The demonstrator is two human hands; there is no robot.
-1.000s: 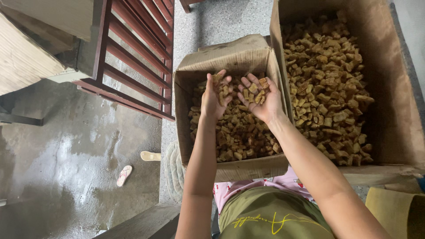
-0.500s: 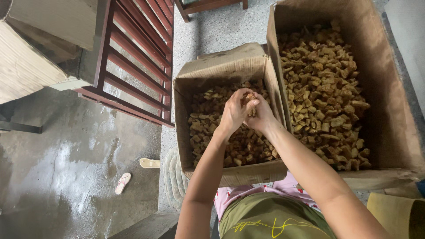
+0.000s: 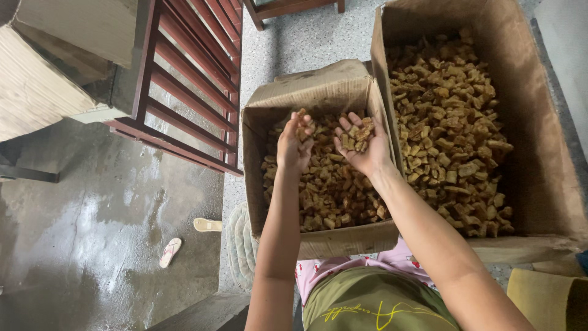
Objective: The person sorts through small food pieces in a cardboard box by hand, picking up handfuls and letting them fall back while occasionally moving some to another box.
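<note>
Fingers (image 3: pixel 304 122) of the left hand (image 3: pixel 294 144) curl loosely around a few brown chunks (image 3: pixel 331 184), cupped rather than clamped. The right hand (image 3: pixel 361 147) lies palm up at frame centre, fingers apart, a small heap of the same chunks resting on it. Both hands hover just above the small cardboard box (image 3: pixel 318 92), which holds many more of the pieces. They look dry, light and rough, probably crumbly at the edges, so scooping from beneath in a cupped palm seems better than pinching. To the right stands a large cardboard box (image 3: pixel 539 153), full of similar pieces. In the upper left runs a dark red railing (image 3: pixel 184 92); a sandal (image 3: pixel 170 252) lies on the wet floor (image 3: pixel 92 233) at lower left.
</note>
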